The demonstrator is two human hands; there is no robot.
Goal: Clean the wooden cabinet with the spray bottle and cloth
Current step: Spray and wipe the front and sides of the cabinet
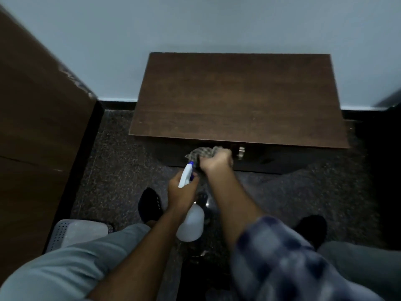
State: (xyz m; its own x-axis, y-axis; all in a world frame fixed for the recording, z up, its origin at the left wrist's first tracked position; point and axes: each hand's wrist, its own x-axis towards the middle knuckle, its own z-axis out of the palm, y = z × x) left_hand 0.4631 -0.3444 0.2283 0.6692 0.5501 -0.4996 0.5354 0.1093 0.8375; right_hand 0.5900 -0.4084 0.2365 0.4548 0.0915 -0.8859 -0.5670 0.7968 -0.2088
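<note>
A low dark wooden cabinet [236, 98] stands against the wall, with a metal handle [241, 151] on its shadowed front. My right hand [216, 160] is closed on a checked cloth [199, 153] pressed against the cabinet front just under the top edge, left of the handle. My left hand [182, 192] grips the neck of a white spray bottle [191, 222] with a blue-tipped nozzle; the nozzle points toward the cabinet front, close beside the cloth.
A tall brown wooden panel [39, 118] rises on the left. A perforated white plastic basket [73, 232] sits on the dark speckled floor [117, 170] at lower left. My feet in dark socks are below the cabinet. A dark object edges in at right.
</note>
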